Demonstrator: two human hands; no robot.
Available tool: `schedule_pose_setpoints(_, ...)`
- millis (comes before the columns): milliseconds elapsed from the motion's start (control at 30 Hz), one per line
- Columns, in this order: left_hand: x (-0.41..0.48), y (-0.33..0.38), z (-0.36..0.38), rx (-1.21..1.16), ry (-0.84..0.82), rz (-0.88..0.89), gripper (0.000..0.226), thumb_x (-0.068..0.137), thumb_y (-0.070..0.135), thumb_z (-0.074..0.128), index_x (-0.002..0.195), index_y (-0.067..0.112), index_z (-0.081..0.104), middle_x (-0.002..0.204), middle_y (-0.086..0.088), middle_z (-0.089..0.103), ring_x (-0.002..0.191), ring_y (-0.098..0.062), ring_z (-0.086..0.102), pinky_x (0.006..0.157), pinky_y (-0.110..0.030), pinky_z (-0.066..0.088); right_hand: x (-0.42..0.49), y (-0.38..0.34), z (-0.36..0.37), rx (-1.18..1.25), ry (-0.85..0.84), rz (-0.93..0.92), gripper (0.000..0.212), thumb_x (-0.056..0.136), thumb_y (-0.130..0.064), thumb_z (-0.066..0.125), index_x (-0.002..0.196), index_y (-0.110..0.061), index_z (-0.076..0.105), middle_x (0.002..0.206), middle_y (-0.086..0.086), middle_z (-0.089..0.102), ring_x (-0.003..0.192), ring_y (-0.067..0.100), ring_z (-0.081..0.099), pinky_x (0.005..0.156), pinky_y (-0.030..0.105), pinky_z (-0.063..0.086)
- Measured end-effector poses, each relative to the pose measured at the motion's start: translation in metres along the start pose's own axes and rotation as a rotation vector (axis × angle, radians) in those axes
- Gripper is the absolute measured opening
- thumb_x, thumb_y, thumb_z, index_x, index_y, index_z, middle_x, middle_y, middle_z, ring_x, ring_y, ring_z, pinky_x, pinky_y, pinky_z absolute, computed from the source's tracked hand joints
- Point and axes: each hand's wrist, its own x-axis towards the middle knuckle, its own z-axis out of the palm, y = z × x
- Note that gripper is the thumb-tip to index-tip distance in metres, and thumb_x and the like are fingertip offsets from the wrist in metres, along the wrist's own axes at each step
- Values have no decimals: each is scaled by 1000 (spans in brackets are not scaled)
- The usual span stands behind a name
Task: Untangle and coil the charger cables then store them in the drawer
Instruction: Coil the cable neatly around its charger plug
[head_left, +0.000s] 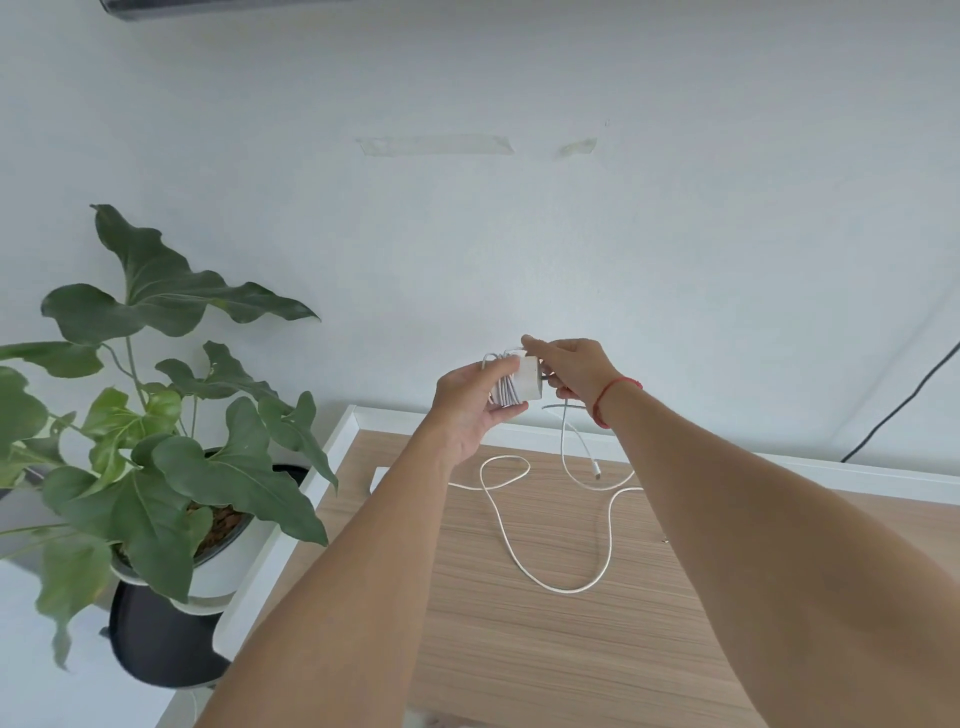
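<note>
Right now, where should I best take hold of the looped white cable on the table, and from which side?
Probably pinch the looped cable at its wide near bend, coming from above: there it lies flat on the table, clear of the crossing farther back, and its ends are out of sight.

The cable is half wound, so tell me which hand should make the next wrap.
Right, probably: the right hand pinches the loose cable, while the left hand grips the charger and its wraps.

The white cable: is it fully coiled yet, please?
Partly: white cable loops wrap the charger block; a strand hangs loose toward the table.
</note>
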Motion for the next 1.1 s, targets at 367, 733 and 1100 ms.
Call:
schedule_pose_setpoints(367,10,-3,21,-176,-1,27,13,88,16,68,97,7,68,94,-10,65,90,-24,62,94,-36,50,-7,5,10,253,-49,230,30,98,-25,41,72,-12,51,58,2,42,48,15,37,51,25,42)
schedule_pose_setpoints(733,17,-7,17,19,140,72,11,82,14,76,87,6,71,84,-8,69,83,-24,67,80,-38,58,-21,24,7,-254,-325,281,46,100,-38,31,78,-11,59,56,0,45,43,14,39,50,23,36)
schedule_pose_setpoints(1100,20,-28,21,179,252,153,8,77,9,80,76,8,72,71,0,66,60,-6,60,73,-27,57,-24,-11,-20,-732,-631,231,44,83,-34,69,115,-4,65,75,2,56,66,16,58,74,28,58)
